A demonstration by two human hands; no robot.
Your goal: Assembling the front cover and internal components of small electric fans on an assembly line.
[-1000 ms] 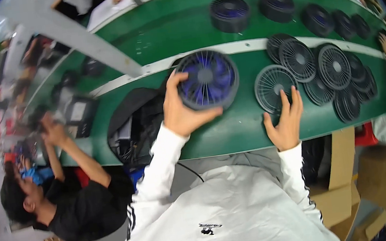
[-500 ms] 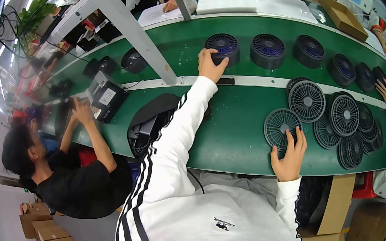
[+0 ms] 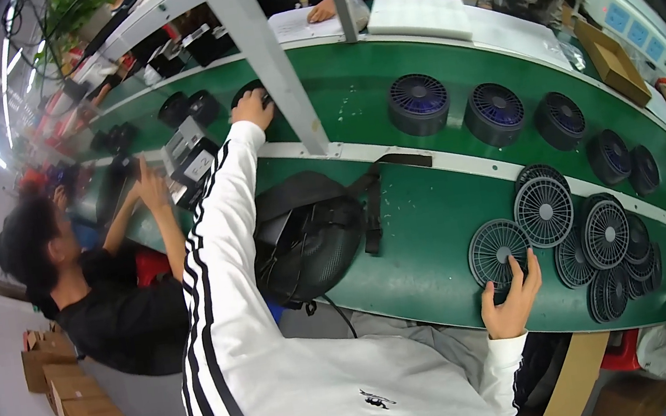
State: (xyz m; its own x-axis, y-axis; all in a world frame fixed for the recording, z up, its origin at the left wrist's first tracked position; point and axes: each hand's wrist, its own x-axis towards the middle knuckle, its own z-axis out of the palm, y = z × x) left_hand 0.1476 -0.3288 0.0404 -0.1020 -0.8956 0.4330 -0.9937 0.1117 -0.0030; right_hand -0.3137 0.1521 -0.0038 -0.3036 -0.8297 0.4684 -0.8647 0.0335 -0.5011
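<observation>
My right hand, lower right of centre, is spread: thumb and fingers stand apart, the fingertips resting on a flat, round, dark-grey plastic grille. That contact is unchanged; the grille lies on the near green surface, at the left edge of a heap of similar spoked grilles. A black mesh-sided bag lies at frame centre, well apart from it.

Farther off, I note a change. Half a second ago my left hand was at the squat, dark, round fan with purple blades, above centre; that fan now stands untouched at the near end of its row. The left hand is now at upper left, fingers bent over a black round body beside the white metal post. Whether it pinches, I cannot tell. I judge the fan released, the black body reached, and the grille joined to neither.
</observation>
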